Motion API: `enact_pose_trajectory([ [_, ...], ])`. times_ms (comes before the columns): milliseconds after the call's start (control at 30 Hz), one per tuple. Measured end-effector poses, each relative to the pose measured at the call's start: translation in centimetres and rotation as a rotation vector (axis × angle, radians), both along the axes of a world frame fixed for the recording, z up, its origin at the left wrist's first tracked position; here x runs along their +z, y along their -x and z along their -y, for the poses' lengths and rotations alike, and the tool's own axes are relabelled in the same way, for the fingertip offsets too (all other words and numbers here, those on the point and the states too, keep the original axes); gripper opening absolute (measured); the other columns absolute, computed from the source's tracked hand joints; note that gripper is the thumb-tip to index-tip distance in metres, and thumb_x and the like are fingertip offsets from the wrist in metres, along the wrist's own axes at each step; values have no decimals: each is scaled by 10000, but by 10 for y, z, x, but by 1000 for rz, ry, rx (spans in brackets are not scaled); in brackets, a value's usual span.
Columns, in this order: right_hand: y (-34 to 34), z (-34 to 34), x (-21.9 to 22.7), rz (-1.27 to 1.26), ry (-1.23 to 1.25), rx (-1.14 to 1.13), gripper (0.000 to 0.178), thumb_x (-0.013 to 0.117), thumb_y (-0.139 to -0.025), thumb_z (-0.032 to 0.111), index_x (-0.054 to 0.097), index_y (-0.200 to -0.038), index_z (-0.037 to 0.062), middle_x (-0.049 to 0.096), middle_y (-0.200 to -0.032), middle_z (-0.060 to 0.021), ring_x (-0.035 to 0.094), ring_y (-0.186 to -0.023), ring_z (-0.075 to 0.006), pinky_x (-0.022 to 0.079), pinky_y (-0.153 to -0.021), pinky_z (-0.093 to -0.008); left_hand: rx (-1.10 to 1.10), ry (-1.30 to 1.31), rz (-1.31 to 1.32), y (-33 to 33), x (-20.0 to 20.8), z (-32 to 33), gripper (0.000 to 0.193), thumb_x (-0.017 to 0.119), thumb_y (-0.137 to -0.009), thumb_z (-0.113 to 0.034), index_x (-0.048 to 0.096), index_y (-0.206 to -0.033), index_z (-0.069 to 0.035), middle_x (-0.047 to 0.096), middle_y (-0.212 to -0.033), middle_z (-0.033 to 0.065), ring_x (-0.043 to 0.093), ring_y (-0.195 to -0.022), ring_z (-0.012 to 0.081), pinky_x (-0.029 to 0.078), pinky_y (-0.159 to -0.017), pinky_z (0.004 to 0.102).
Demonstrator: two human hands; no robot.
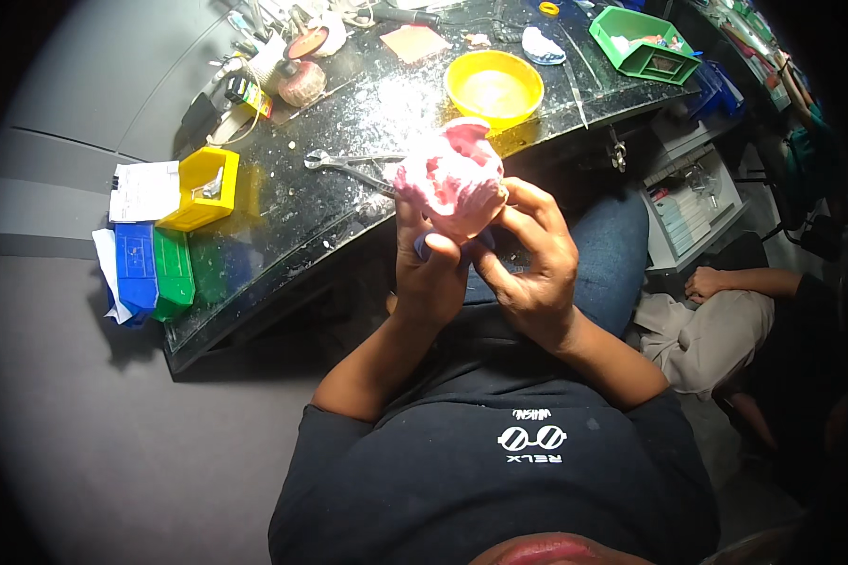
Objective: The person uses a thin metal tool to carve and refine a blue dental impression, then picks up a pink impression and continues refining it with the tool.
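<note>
Above my lap, at the table's near edge, both my hands hold up a rough, irregular pink plaster-like lump [452,174]. Bright light washes out part of its surface. My left hand [431,268] has its fingers closed around the lower left side, the thumb below. On the right side, my right hand [537,250] grips it with bent fingers and thumb. A bluish piece [481,241] shows between my hands under the lump; whether it is joined to the lump I cannot tell. Metal pliers [334,162] lie on the table just left of the lump, their handles partly hidden behind it.
Beyond my hands on the black, white-spotted table [283,212] stands a yellow bowl [495,89]. A blue-and-white moulded piece [543,45] and a green bin [645,42] are farther right. Yellow [198,193], blue and green bins hang at left. A seated person's hand [705,283] is at right.
</note>
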State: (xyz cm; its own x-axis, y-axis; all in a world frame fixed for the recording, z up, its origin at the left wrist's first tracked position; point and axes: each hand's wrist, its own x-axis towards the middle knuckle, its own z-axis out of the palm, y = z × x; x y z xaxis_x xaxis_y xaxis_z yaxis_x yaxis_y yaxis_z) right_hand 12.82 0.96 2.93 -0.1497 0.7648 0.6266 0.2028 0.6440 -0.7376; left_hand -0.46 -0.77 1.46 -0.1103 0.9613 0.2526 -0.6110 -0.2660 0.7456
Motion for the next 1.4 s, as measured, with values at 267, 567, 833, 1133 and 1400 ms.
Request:
enact_pose_trajectory([
  [267,-19,3,-5,-552,456,348,242,637,-925,-75,547,-1143,-18,655,-1222,-191,667,-1080,-193,550,-964,-336,36,-105,-14,11,0,-12,875,680,-900,-554,303,-1536,-85,517,-1457,167,541,-1315,332,439,-1095,499],
  [567,-58,-15,-34,-903,854,456,286,634,-963,61,566,-1239,26,702,-1058,-121,717,-914,-192,640,-772,-377,-287,77,293,33,13,-6,743,377,-1068,-485,237,-1540,72,383,-1497,385,393,-1406,517,376,-1144,602],
  [833,-62,-8,-26,-974,1028,496,332,555,-998,84,528,-1327,43,642,-991,-55,694,-910,-160,583,-951,-577,-442,154,483,42,2,-7,616,615,-966,-429,450,-1419,-45,552,-1200,232,591,-992,303,539,-718,391],
  [1133,-70,-8,-33,-961,1035,508,337,544,-1012,86,517,-1344,31,647,-1025,-85,706,-953,-187,612,-914,-543,-793,-11,923,33,2,-2,651,725,-920,-444,436,-1361,-62,563,-993,165,603,-803,216,531,-511,242],
  [1400,-70,-9,-26,-971,1074,585,337,525,-1032,99,496,-1357,14,657,-1137,-190,677,-1133,-390,620,-903,-523,-742,-51,799,39,0,-6,646,688,-932,-486,433,-1365,-82,548,-974,150,591,-798,227,498,-479,270],
])
